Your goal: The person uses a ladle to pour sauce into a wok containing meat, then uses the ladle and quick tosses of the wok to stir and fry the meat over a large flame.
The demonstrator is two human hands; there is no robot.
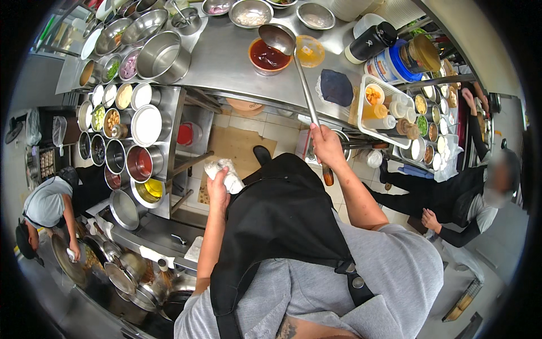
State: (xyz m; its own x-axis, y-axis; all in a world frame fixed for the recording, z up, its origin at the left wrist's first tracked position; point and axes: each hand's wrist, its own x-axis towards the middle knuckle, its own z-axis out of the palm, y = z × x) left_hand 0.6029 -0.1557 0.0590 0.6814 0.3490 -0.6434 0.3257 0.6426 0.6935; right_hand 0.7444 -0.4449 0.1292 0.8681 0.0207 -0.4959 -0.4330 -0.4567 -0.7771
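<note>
My right hand (326,145) is closed round the long handle of a metal ladle (307,93). The ladle's bowl tips over the rim of a container of dark red sauce (269,56) on the steel counter. Beside that container lies an orange-stained clear lid (310,51). Held low at my left side, my left hand (219,187) grips a crumpled white cloth (227,175) in front of my black apron. A folded dark cloth (336,87) rests on the counter to the right of the ladle.
Steel bowls (251,12) line the counter's back, and a large pot (163,59) stands left. To the right are a white basket of squeeze bottles (389,110) and a black bottle (371,42). One co-worker (48,203) bends over pans at left; another person (451,195) stands right.
</note>
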